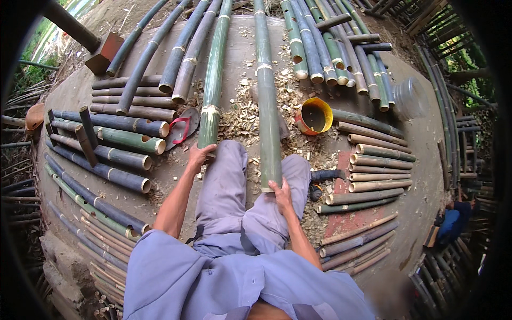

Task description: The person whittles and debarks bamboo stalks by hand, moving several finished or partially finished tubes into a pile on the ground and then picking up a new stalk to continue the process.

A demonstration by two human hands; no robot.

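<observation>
Two long green bamboo poles stretch away from me side by side. The near end of the left bamboo pole (212,90) is at my left knee, and my left hand (199,156) grips it from the outer side. My right hand (282,195) closes round the near end of the right bamboo pole (269,128), its thumb along the edge and its other fingers mostly hidden. This pole lies between my knees, reaching nearer to me than the left one. Pale wood chips (242,117) cover the ground beneath and between the poles.
A yellow-and-red bucket (314,116) with dark contents stands right of the poles. A sandal (184,128) with a red strap lies at the left. Notched bamboo (125,138) and shorter pieces (381,162) are laid in rows on both sides. More poles lie ahead. Someone in blue (452,221) is at far right.
</observation>
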